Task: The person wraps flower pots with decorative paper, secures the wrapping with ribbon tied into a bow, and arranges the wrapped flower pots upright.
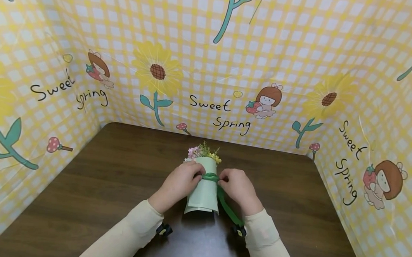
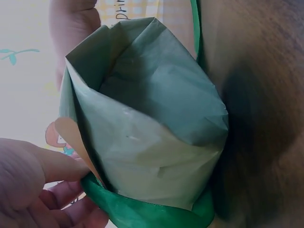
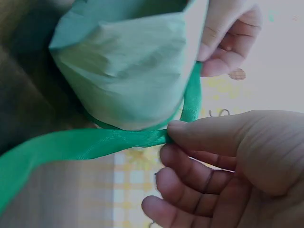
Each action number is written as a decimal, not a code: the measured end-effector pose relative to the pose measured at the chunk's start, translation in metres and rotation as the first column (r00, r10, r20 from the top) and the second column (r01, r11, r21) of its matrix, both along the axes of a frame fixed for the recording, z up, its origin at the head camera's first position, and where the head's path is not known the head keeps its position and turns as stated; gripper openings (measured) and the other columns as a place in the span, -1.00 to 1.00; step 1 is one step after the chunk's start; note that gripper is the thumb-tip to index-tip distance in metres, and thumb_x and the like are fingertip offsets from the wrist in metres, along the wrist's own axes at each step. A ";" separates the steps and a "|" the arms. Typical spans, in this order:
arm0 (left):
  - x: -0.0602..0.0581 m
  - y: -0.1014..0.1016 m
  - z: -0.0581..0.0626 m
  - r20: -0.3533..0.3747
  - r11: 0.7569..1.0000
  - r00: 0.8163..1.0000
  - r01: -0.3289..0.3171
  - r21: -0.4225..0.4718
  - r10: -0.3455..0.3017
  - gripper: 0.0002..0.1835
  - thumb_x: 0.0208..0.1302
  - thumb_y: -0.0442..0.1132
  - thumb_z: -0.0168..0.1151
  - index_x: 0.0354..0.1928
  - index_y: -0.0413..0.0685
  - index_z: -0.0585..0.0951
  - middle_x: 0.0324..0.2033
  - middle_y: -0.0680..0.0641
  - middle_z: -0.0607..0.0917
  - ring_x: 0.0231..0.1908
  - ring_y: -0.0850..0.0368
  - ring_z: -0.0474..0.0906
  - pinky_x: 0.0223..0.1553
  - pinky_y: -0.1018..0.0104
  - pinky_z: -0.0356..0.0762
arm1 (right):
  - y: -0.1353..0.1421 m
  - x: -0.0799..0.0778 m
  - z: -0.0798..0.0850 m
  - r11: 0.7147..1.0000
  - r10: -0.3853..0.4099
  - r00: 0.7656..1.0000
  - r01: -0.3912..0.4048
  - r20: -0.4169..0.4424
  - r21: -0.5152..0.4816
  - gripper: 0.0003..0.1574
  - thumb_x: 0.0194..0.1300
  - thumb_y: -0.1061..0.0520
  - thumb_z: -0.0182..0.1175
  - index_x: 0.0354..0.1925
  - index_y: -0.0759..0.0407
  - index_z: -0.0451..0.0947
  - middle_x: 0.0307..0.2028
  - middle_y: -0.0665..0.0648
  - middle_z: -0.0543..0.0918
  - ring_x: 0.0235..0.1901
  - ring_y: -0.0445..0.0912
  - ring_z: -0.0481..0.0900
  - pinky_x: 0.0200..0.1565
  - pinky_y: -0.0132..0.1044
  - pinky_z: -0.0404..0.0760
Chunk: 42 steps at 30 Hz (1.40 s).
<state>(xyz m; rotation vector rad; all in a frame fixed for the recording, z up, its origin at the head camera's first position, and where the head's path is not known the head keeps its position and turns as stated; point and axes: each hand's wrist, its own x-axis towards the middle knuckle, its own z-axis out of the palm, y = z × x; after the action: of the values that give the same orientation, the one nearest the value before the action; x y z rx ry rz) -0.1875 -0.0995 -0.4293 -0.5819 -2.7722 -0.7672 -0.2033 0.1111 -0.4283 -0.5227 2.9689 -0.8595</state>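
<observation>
A small bouquet wrapped in pale green paper (image 1: 202, 196) lies on the table, its pink and yellow flowers (image 1: 194, 152) pointing away from me. Green ribbon (image 1: 210, 177) goes round the wrapped paper near its middle. On the left side, my left hand (image 1: 182, 181) pinches the ribbon close against the paper; the thumb and fingers show in the left wrist view. At the right, my right hand (image 1: 238, 189) pinches another part of the ribbon (image 3: 114, 142) between thumb and index finger. A long loose end trails from it toward me. The wrap's open lower end (image 2: 156, 90) faces the wrist cameras.
The dark brown wooden table (image 1: 83, 199) extends around the bouquet. Yellow checked cloth (image 1: 202, 74) with sunflowers and lettering stands behind the table and along both sides. Dark wrist devices (image 1: 164, 230) sit under both sleeves.
</observation>
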 end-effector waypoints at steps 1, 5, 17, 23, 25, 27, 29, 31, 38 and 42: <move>0.000 0.000 0.000 0.004 1.000 1.000 0.001 -0.004 -0.001 -0.92 0.37 -0.31 0.35 -0.18 0.06 0.73 -0.27 0.07 0.67 -0.27 0.20 0.56 -0.21 0.25 0.57 | 0.001 0.000 0.002 1.000 -0.004 1.000 0.004 -0.008 -0.007 -0.94 0.35 0.16 0.36 -0.32 0.07 0.70 -0.45 -0.04 0.65 -0.51 -0.16 0.51 -0.42 -0.27 0.52; -0.001 0.001 -0.002 0.025 1.000 1.000 0.000 -0.020 0.001 -0.92 0.37 -0.30 0.35 -0.19 0.06 0.73 -0.27 0.07 0.66 -0.27 0.21 0.54 -0.22 0.26 0.56 | 0.004 0.001 0.011 0.999 0.001 0.998 -0.003 -0.065 -0.040 -0.98 0.37 0.15 0.35 -0.25 0.07 0.71 -0.45 -0.07 0.64 -0.51 -0.18 0.51 -0.42 -0.27 0.54; 0.003 0.001 0.001 -0.053 0.998 0.998 -0.018 -0.068 0.014 -0.93 0.36 -0.30 0.34 -0.22 0.07 0.68 -0.31 0.08 0.63 -0.39 0.22 0.53 -0.33 0.28 0.53 | -0.008 0.000 0.003 0.985 0.013 0.961 -0.060 -0.277 -0.164 -0.90 0.37 0.20 0.35 -0.15 0.06 0.76 -0.25 -0.04 0.71 -0.33 -0.21 0.61 -0.25 -0.27 0.65; 0.004 0.000 0.003 -0.114 0.996 0.993 0.001 -0.090 -0.011 -0.94 0.38 -0.29 0.32 -0.20 0.07 0.66 -0.28 0.08 0.64 -0.41 0.24 0.51 -0.36 0.30 0.52 | -0.016 -0.001 -0.006 0.982 0.002 0.960 -0.055 -0.280 -0.182 -0.88 0.37 0.21 0.35 -0.17 0.02 0.77 -0.26 -0.05 0.69 -0.34 -0.22 0.60 -0.27 -0.31 0.64; 0.004 0.000 0.003 -0.118 0.995 0.993 0.008 -0.099 -0.020 -0.94 0.38 -0.28 0.32 -0.19 0.06 0.66 -0.28 0.08 0.64 -0.40 0.24 0.52 -0.35 0.30 0.52 | -0.017 -0.001 -0.007 0.975 -0.011 0.967 -0.046 -0.256 -0.218 -0.88 0.38 0.21 0.34 -0.17 0.02 0.76 -0.27 -0.06 0.70 -0.34 -0.23 0.60 -0.27 -0.32 0.63; 0.004 0.000 0.002 -0.118 0.995 0.993 0.015 -0.101 -0.027 -0.94 0.37 -0.29 0.32 -0.18 0.06 0.67 -0.27 0.07 0.65 -0.39 0.23 0.53 -0.33 0.29 0.53 | -0.018 -0.001 -0.006 0.955 -0.037 0.976 -0.029 -0.216 -0.295 -0.89 0.38 0.20 0.32 -0.18 0.03 0.75 -0.31 -0.06 0.71 -0.36 -0.21 0.60 -0.28 -0.32 0.62; 0.003 0.000 0.002 -0.118 0.995 0.993 0.018 -0.102 -0.030 -0.93 0.36 -0.29 0.32 -0.18 0.05 0.67 -0.27 0.07 0.65 -0.39 0.22 0.53 -0.33 0.28 0.53 | -0.017 -0.001 -0.005 0.920 -0.077 0.983 0.006 -0.167 -0.392 -0.90 0.37 0.19 0.31 -0.19 0.03 0.74 -0.35 -0.06 0.71 -0.38 -0.19 0.59 -0.31 -0.32 0.61; 0.003 0.001 0.003 -0.121 0.994 0.992 0.017 -0.106 -0.030 -0.92 0.35 -0.30 0.33 -0.18 0.05 0.67 -0.27 0.07 0.65 -0.39 0.21 0.53 -0.32 0.28 0.53 | -0.016 -0.001 -0.003 0.876 -0.109 0.986 0.034 -0.129 -0.482 -0.91 0.36 0.19 0.32 -0.20 0.03 0.74 -0.37 -0.04 0.71 -0.39 -0.16 0.59 -0.33 -0.32 0.60; 0.004 0.001 0.004 -0.132 0.993 0.991 0.018 -0.113 -0.033 -0.93 0.36 -0.29 0.32 -0.18 0.05 0.67 -0.27 0.06 0.66 -0.38 0.20 0.55 -0.32 0.26 0.55 | -0.018 -0.003 -0.006 0.866 -0.085 0.987 0.006 -0.136 -0.499 -0.86 0.38 0.20 0.33 -0.13 0.05 0.78 -0.28 -0.03 0.75 -0.34 -0.18 0.62 -0.28 -0.34 0.61; 0.005 0.001 0.005 -0.140 0.994 0.989 0.023 -0.106 -0.038 -0.94 0.37 -0.28 0.32 -0.19 0.06 0.67 -0.27 0.07 0.67 -0.37 0.20 0.57 -0.32 0.24 0.57 | -0.019 -0.004 -0.012 0.914 -0.015 0.983 -0.060 -0.182 -0.401 -0.83 0.39 0.22 0.32 -0.13 0.05 0.80 -0.27 -0.03 0.71 -0.37 -0.20 0.57 -0.32 -0.35 0.59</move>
<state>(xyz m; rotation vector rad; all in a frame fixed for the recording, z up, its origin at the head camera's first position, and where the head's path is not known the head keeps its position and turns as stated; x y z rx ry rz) -0.1829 -0.0989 -0.4247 -0.6726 -2.6891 -0.5663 -0.2073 0.0917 -0.4402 -0.6751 2.9321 -1.5188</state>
